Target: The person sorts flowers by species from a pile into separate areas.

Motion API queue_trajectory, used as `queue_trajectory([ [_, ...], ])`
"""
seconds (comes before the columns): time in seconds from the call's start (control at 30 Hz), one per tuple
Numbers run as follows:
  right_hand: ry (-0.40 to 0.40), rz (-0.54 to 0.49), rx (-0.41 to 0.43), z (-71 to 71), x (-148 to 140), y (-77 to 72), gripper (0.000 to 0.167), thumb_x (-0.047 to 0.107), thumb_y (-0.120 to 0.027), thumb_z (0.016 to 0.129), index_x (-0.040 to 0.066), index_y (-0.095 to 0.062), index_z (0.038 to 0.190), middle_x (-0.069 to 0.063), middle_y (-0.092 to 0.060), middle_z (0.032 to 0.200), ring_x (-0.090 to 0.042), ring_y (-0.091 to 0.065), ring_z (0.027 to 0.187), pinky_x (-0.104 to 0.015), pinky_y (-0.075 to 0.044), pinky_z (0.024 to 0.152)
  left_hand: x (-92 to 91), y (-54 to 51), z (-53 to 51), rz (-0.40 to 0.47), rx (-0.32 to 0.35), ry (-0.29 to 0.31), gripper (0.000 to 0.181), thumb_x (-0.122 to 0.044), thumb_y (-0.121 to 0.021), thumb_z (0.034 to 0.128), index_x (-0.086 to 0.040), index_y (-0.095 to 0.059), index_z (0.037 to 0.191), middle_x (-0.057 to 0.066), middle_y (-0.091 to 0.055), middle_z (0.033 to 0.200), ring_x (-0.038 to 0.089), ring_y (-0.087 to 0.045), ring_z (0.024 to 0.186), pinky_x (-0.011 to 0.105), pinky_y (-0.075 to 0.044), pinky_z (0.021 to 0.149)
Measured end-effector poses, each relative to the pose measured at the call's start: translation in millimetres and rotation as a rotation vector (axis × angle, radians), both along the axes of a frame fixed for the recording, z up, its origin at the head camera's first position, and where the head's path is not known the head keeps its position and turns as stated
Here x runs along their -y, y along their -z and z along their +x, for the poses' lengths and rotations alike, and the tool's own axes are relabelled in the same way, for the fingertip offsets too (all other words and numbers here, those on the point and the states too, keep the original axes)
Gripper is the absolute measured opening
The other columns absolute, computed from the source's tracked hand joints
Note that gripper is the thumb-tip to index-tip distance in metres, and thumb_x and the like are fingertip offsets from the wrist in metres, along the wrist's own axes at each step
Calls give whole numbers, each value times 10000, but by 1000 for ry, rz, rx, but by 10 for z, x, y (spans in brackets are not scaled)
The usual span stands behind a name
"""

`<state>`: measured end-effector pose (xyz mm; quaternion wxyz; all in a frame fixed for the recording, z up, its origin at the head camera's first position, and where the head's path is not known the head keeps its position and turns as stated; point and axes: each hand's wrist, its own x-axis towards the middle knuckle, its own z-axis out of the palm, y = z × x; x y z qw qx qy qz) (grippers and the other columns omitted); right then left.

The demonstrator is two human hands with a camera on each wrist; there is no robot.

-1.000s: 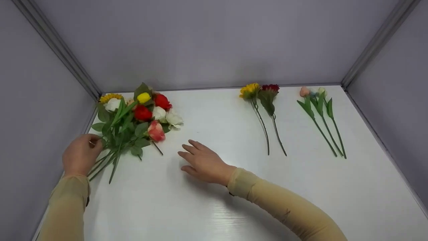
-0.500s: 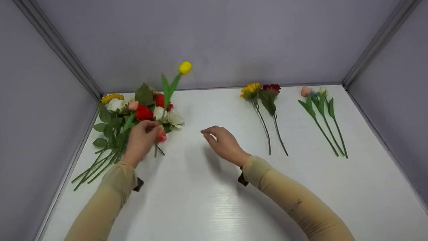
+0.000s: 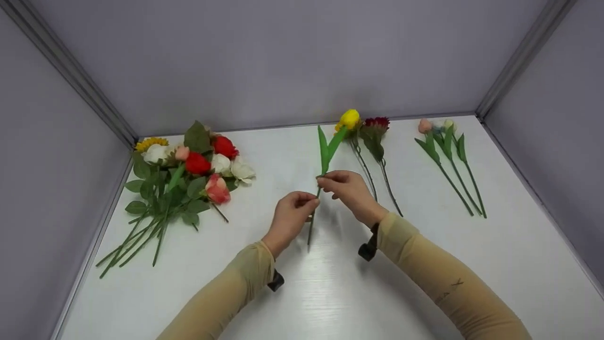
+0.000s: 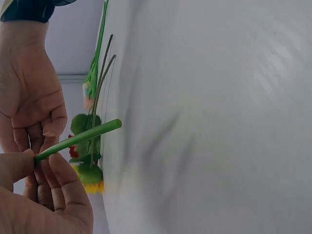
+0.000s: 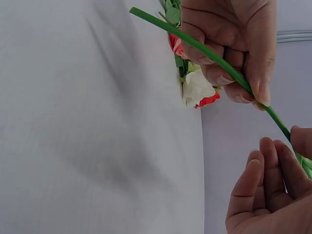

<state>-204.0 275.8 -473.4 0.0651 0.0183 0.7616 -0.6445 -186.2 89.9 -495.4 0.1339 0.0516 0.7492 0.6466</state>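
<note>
A yellow tulip (image 3: pixel 350 119) with two green leaves is held above the table in the middle of the head view. My left hand (image 3: pixel 291 218) pinches its stem between thumb and fingers, and the cut end sticks out below. Just above, under the leaves, my right hand (image 3: pixel 351 193) pinches the same stem. In the left wrist view the green stem (image 4: pixel 80 140) points out past the left fingertips. The right wrist view has the stem (image 5: pixel 209 51) crossing the left hand (image 5: pixel 234 48) towards the right thumb. The tulip's bloom overlaps a yellow flower (image 3: pixel 338 127) behind it.
At left on the white table (image 3: pixel 236 302) lies a heap of mixed flowers, including a red rose (image 3: pixel 198 163) and a pink rose (image 3: pixel 218 189). A dark red flower (image 3: pixel 376 123) lies right of centre. Three tulips (image 3: pixel 446 141) lie farther right. Grey panels (image 3: pixel 302 61) enclose the table.
My left hand has drawn the yellow tulip out of the left heap and carried it right to the middle. My right hand has moved right and up and now pinches the stem too.
</note>
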Motion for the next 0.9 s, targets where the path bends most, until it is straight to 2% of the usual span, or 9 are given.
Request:
queue_trajectory([
  [0.17, 16, 14, 35, 37, -175, -1, 368, 323, -747, 956, 18, -737, 1163, -109, -734, 1048, -253, -634, 956, -364, -543, 814, -199, 77, 127, 73, 53, 57, 235, -190, -699, 993, -22, -690, 1159, 92, -695, 1043, 201, -672, 948, 342, -596, 779],
  [0.3, 22, 2, 27, 55, -306, -35, 341, 333, -751, 954, 45, -747, 1137, -145, -721, 1060, -262, -647, 949, -356, -557, 823, -261, 115, 258, 123, 107, 116, 284, -167, -708, 985, 23, -679, 1193, 132, -704, 1069, 209, -685, 959, 350, -600, 797],
  [0.43, 26, -23, 28, 81, -400, -50, 343, 336, -754, 954, 45, -749, 1135, -197, -701, 1095, -273, -651, 947, -347, -564, 830, -307, 142, 342, 147, 128, 151, 277, -159, -717, 978, 28, -683, 1180, 109, -708, 1039, 220, -692, 952, 366, -606, 806],
  [0.57, 38, -57, 45, 132, -408, -27, 348, 301, -737, 971, 28, -733, 1186, -206, -697, 1123, -272, -655, 952, -348, -572, 837, -349, 161, 350, 144, 123, 161, 262, -126, -707, 980, 51, -677, 1171, 97, -706, 1013, 209, -695, 930, 350, -609, 789],
  [0.7, 38, -63, 47, 218, -382, 1, 360, 265, -737, 972, 28, -712, 1242, -205, -693, 1167, -290, -664, 994, -374, -580, 860, -394, 166, 337, 147, 99, 145, 249, -110, -695, 984, 55, -671, 1169, 115, -706, 1011, 203, -696, 913, 342, -609, 776],
  [0.8, 47, -63, 39, 275, -377, 9, 347, 243, -753, 958, 30, -716, 1229, -206, -698, 1149, -302, -676, 985, -380, -587, 850, -432, 164, 332, 153, 84, 145, 251, -112, -685, 989, 51, -668, 1179, 127, -707, 1023, 198, -696, 906, 342, -608, 775],
  [0.9, 71, -44, 29, 293, -413, 6, 326, 237, -762, 949, 28, -730, 1196, -187, -714, 1093, -288, -687, 946, -366, -593, 824, -471, 152, 345, 147, 72, 178, 278, -134, -675, 998, 39, -661, 1216, 105, -701, 1043, 193, -698, 924, 348, -607, 791],
])
